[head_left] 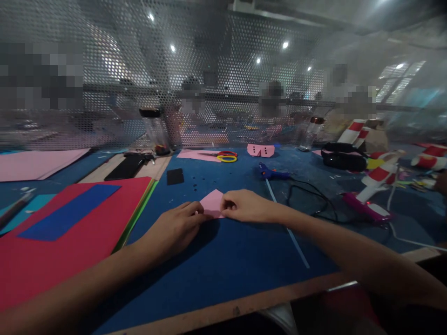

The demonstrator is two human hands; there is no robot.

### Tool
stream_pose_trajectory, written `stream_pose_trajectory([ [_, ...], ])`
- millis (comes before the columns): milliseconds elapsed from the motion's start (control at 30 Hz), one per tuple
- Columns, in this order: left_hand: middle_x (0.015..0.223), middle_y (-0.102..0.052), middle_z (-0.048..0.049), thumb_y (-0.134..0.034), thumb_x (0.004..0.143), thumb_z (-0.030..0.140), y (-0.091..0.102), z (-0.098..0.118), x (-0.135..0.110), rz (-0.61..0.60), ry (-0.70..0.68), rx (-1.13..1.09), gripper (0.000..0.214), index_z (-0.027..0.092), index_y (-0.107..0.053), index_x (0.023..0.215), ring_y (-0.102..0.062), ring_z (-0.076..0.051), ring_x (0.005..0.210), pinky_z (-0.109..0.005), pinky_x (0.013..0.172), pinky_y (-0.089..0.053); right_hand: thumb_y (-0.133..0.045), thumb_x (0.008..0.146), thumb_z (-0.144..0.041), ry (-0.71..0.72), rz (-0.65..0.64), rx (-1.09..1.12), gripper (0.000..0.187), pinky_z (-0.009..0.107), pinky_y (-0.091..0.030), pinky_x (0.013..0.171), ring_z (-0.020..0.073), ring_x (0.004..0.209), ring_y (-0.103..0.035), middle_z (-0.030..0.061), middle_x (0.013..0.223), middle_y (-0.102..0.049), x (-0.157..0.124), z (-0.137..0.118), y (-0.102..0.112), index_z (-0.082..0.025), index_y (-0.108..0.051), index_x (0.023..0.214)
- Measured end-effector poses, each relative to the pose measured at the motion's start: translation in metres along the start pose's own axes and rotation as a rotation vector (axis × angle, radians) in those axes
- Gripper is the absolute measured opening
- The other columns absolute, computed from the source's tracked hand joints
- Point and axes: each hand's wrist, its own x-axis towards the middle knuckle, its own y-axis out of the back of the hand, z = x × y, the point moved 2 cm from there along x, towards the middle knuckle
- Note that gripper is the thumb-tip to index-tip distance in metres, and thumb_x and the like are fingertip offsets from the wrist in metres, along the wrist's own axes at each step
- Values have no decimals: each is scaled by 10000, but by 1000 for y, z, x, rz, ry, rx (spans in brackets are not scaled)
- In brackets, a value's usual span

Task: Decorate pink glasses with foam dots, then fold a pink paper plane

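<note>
Between my two hands is a small piece of pink paper [213, 203], its top edge coming to a point like a folded corner. My left hand [181, 224] pinches its left end, fingers curled and thumb against them. At its right end, my right hand [246, 205] has fingers and thumb closed on the paper. Beyond them on the blue tabletop [223, 265] lie a black paper square [175, 176] and several tiny black dots [195, 187]. A pink cut-out [260, 150] with black dots stands farther back, near red-and-yellow scissors [227, 156] resting on a pink sheet [195, 155].
A blue glue gun [274, 172] with a long glue stick [297, 246] lies right of centre, near a purple glue gun [366, 207] and its cord. Red sheets [84, 251] bearing a blue strip [70, 211] cover the left. A phone [125, 166] and bottle [155, 130] sit behind.
</note>
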Motion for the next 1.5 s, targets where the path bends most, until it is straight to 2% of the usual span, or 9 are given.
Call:
stream_pose_trajectory([
  [100, 1076, -662, -58, -413, 1001, 201, 3, 1, 4, -12, 116, -101, 336, 256, -711, 1146, -652, -188, 911, -292, 771, -486, -618, 848, -196, -17, -8, 16, 99, 244, -349, 631, 144, 740, -588, 25, 856, -702, 6, 2, -13, -170, -691, 910],
  [300, 896, -699, -14, -552, 875, 238, 5, 1, 26, -94, 437, -263, 196, 254, -746, 899, -634, -176, 757, -279, 661, -427, -614, 837, -175, -27, -18, 45, 111, 237, -357, 633, 137, 732, -587, 19, 856, -702, 5, 6, -12, -180, -690, 918],
  [533, 824, -724, -38, -572, 804, 285, 5, 6, 48, -186, 585, -213, 184, 226, -727, 881, -650, -209, 734, -278, 592, -372, -576, 796, -143, -12, -5, -4, 147, 239, -337, 623, 134, 714, -566, 10, 837, -683, 4, 7, -14, -184, -680, 892],
  [700, 811, -743, -17, -589, 802, 331, 7, 2, 56, -256, 588, -242, 186, 248, -748, 851, -671, -204, 738, -260, 574, -373, -579, 801, -176, 7, -1, -13, 143, 243, -325, 613, 139, 717, -565, 14, 845, -680, 6, 12, -17, -184, -672, 909],
  [933, 780, -742, -19, -611, 765, 331, 9, -3, 60, -289, 553, -253, 181, 227, -751, 813, -666, -194, 720, -251, 563, -361, -571, 799, -177, -4, -5, -21, 149, 244, -312, 605, 138, 715, -561, 12, 851, -676, 5, 10, -16, -190, -670, 909],
  [1300, 677, -682, 4, -584, 738, 303, 18, -15, 47, -310, 530, -275, 186, 197, -735, 769, -611, -175, 655, -255, 558, -343, -605, 839, -202, 13, 14, 32, 107, 238, -328, 619, 130, 719, -568, 5, 848, -681, 5, 12, -17, -190, -666, 925],
  [1500, 743, -734, -8, -616, 743, 366, 22, -22, 36, -291, 576, -300, 216, 208, -751, 803, -658, -195, 711, -248, 582, -380, -598, 840, -182, 13, -3, 38, 115, 239, -355, 635, 137, 744, -585, 22, 881, -696, 4, 10, -15, -180, -676, 925],
])
